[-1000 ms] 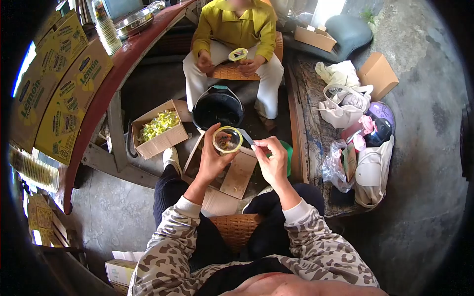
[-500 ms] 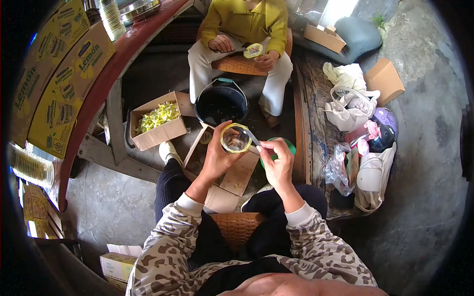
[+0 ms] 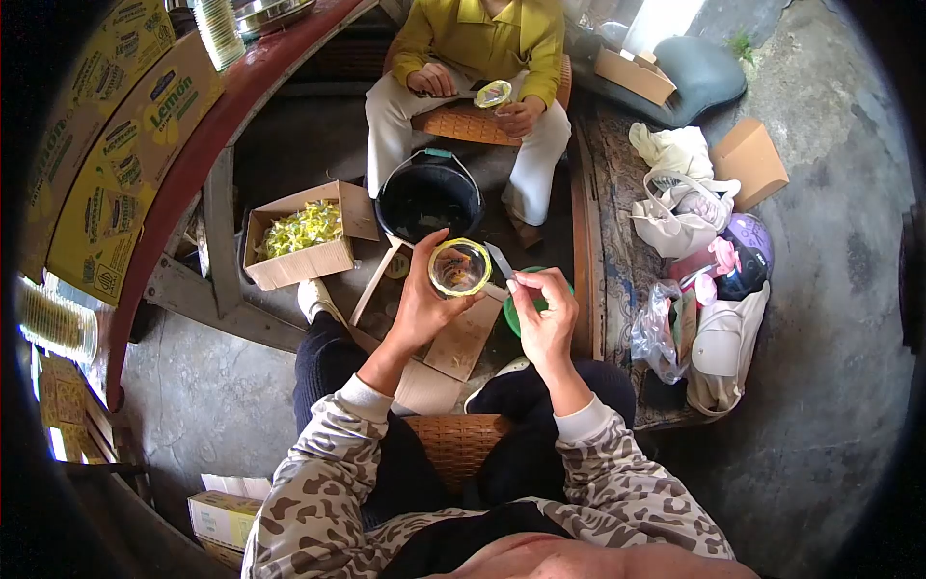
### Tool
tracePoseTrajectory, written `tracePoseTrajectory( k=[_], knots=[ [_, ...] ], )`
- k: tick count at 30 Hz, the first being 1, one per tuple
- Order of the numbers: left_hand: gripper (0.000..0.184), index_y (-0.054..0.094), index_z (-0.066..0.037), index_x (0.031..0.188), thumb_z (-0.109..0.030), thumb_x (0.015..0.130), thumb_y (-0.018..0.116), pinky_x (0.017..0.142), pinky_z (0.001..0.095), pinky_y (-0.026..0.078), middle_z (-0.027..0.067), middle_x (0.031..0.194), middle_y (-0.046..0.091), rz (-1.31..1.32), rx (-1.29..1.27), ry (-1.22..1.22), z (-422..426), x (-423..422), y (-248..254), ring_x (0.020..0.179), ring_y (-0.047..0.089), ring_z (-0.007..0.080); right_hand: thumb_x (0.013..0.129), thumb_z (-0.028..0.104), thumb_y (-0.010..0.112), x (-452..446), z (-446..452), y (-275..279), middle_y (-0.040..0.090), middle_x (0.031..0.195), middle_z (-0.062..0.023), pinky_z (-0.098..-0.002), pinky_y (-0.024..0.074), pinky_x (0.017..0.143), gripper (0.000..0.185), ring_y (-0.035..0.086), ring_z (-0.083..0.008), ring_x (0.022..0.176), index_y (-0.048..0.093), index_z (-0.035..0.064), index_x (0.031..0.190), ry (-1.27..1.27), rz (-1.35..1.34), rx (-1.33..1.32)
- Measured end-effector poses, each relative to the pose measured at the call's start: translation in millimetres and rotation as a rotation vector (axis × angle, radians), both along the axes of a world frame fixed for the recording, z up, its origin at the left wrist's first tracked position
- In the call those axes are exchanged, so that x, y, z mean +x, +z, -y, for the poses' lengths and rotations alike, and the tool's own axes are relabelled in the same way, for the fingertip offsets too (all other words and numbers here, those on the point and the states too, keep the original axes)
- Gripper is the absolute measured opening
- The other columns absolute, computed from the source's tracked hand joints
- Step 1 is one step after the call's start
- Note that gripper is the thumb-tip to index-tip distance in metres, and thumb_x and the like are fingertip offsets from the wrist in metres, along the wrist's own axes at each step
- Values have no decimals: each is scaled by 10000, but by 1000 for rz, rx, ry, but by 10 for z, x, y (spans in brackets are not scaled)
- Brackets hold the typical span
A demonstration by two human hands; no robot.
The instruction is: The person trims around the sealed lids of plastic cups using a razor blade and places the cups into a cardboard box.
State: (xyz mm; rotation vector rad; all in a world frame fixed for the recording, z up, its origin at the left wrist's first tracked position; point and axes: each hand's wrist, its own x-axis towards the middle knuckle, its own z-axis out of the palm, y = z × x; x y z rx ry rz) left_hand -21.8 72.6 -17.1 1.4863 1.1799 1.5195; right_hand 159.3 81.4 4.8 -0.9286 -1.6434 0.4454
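Observation:
My left hand (image 3: 421, 304) is wrapped round a clear plastic cup (image 3: 460, 268) with a yellow-edged rim, its round face turned up toward me. Fingers show through the clear plastic. In my right hand (image 3: 546, 314) a small knife (image 3: 501, 261) is pinched between thumb and fingers, its blade pointing up and left beside the cup's rim. Whether the blade touches the rim I cannot tell. Beyond the cup stands a black bucket (image 3: 430, 169) with a handle. Below my hands lies an opened cardboard box (image 3: 459, 343), partly hidden by them.
Opposite sits a person in a yellow top (image 3: 473, 43), holding a similar cup (image 3: 493, 94). A carton (image 3: 307, 262) of yellow-and-white scraps stands left of the bucket. A green basin (image 3: 514, 317) is behind my right hand. Bags and a helmet (image 3: 750, 253) lie on the right bench.
The knife blade has shifted slightly away from the cup's rim, and the cup has tilted a little in my left hand. The view has moved slightly.

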Motion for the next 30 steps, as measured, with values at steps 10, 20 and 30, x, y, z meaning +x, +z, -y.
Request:
tracePoseTrajectory(
  k=[10, 20, 30],
  knots=[
    [836, 365, -10, 1412, -156, 760, 867, 966, 342, 501, 152, 1210, 576, 188, -73, -125, -43, 37, -82, 1170, 591, 220, 781, -102, 716, -10, 14, -72, 603, 815, -83, -286, 489, 598, 213, 600, -176, 665, 675, 19, 952, -11, 103, 69],
    [465, 537, -16, 1294, -393, 1022, 527, 983, 327, 441, 71, 1145, 612, 389, -359, -373, -56, -1, -163, 1107, 570, 170, 777, -117, 707, 2, -35, -67, 612, 817, -94, -279, 502, 592, 193, 633, -176, 668, 654, 3, 920, -4, 43, -8],
    [362, 531, -46, 1036, -376, 1081, 390, 833, 248, 467, 9, 952, 513, 509, -380, -188, -74, 11, -282, 920, 524, 97, 796, -97, 695, 49, -72, -121, 621, 820, -93, -287, 504, 601, 139, 638, -165, 660, 647, -8, 890, -15, 20, -100]
  ],
)
